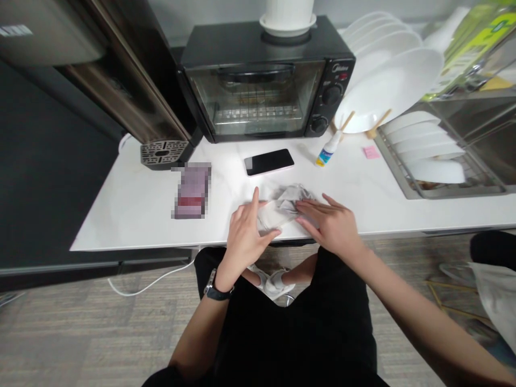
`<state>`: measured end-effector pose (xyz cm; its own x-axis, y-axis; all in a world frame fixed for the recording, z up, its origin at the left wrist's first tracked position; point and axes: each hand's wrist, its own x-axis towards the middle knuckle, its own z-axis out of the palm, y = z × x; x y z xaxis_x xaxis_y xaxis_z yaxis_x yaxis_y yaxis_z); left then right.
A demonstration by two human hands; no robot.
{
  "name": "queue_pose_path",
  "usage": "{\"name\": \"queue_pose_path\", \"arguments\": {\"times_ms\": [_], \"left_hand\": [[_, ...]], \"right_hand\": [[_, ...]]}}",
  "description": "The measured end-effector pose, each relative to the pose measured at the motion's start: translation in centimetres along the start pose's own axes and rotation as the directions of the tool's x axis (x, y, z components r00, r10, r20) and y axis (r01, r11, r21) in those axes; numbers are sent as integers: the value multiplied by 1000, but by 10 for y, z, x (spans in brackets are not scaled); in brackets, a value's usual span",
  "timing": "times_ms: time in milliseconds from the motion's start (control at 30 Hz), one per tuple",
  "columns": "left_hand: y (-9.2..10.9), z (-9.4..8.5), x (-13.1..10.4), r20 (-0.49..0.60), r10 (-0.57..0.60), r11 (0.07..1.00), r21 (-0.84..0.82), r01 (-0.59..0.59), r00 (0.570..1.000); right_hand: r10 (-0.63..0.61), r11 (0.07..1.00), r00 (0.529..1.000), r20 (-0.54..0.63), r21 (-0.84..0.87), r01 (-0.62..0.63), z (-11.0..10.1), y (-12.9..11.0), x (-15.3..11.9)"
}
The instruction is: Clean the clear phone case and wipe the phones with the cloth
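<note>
My left hand (245,231) rests at the counter's front edge, its index finger raised. Its thumb and another finger lie at opposite edges of a pale flat piece (273,216), whose kind I cannot make out. From the right, my right hand (332,223) presses its fingers onto a crumpled grey cloth (296,194) that partly covers this piece. Just behind the cloth lies a phone (269,162) with a dark screen. A small white bottle (328,150) with a blue and yellow label stands to the right of the phone.
A toaster oven (262,91) stands at the back, a drink machine (161,153) beside it. A pixelated purple packet (193,191) lies left. White plates (387,80), a pink sticky note (371,152) and a sink with a dish rack (427,188) are at right.
</note>
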<state>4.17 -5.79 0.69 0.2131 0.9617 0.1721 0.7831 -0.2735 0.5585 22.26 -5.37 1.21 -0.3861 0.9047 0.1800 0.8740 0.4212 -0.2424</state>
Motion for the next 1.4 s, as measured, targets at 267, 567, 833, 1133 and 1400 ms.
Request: {"name": "queue_pose_path", "arguments": {"times_ms": [267,567,833,1133,1400], "left_hand": [[-2,-1,-1,32,-18,1000,9,17,999],[2,-3,1,-1,5,999,-46,-5,1000],[1,-1,-3,61,-29,1000,4,28,998],[4,-1,0,19,8,1000,-7,-7,1000],[-2,2,-3,39,-24,1000,17,23,999]], "right_hand": [[-174,984,985,20,41,173,11,-52,11],[55,998,996,-65,-7,-56,1,2,2],[-141,980,990,-18,140,143,10,-51,4],[82,994,992,-92,-64,-88,2,-9,4],[-154,988,986,56,38,152,6,-45,-1]]}}
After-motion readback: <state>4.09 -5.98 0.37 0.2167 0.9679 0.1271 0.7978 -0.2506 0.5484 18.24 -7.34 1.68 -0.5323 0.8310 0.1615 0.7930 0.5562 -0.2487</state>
